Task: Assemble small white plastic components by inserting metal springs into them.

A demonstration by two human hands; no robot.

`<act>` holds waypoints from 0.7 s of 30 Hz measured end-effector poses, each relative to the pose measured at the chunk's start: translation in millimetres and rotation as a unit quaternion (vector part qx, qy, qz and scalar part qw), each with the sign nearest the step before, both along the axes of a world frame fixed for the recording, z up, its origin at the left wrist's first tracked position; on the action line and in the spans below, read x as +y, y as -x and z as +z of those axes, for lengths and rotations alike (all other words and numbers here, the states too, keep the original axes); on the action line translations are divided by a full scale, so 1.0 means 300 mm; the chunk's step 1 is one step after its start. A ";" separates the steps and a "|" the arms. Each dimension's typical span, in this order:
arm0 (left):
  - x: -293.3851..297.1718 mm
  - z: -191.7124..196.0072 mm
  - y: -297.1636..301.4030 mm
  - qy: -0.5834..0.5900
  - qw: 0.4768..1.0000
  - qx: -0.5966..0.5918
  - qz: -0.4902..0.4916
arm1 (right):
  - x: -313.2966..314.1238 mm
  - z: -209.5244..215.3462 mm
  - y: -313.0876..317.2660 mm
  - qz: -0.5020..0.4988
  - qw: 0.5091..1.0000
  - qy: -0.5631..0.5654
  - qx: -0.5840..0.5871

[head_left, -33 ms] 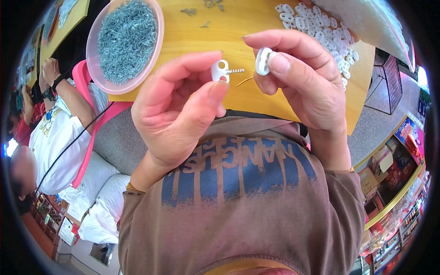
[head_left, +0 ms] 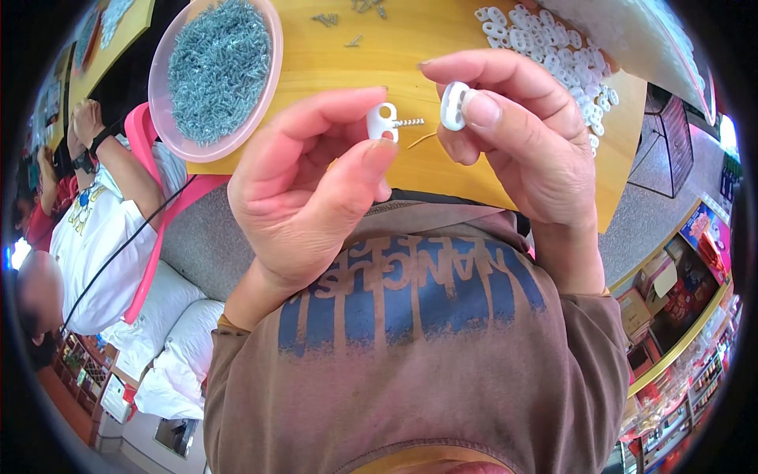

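In front of my chest, my left hand (head_left: 304,193) pinches a flat white plastic piece with two holes (head_left: 375,123) between thumb and forefinger. A small coiled metal spring (head_left: 410,122) sticks out of that piece toward the right. Opposite it, my right hand (head_left: 533,138) holds a white oval plastic shell (head_left: 452,107) between thumb and fingers, its edge turned to the left. A short gap separates the spring's tip from the shell. Both hands are raised over the near edge of the yellow table (head_left: 332,71).
A pink basin (head_left: 276,47) full of small metal springs stands at the left. White oval parts (head_left: 553,47) lie heaped at the far right; several loose springs (head_left: 324,19) lie at the back. Left are a pink chair (head_left: 140,126) and another person (head_left: 110,205).
My left hand has shifted very slightly to the right with the white piece and spring, narrowing the gap. My right hand is nearly still.
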State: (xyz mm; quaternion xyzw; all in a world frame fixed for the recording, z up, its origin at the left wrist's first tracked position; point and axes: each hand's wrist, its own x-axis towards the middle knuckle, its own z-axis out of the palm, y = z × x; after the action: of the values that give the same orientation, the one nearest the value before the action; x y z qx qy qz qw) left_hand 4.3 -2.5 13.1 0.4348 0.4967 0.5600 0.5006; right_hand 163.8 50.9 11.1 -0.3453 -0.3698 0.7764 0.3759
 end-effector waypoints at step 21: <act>0.008 -0.009 -0.013 0.002 1.000 -0.003 -0.028 | -0.001 -0.007 0.003 0.020 0.999 0.017 0.021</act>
State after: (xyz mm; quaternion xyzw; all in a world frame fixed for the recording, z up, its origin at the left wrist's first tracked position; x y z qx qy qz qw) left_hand 8.3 0.0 10.3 0.4461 0.4838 0.5463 0.5181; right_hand 163.0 50.6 9.0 -0.3278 -0.3557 0.7967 0.3623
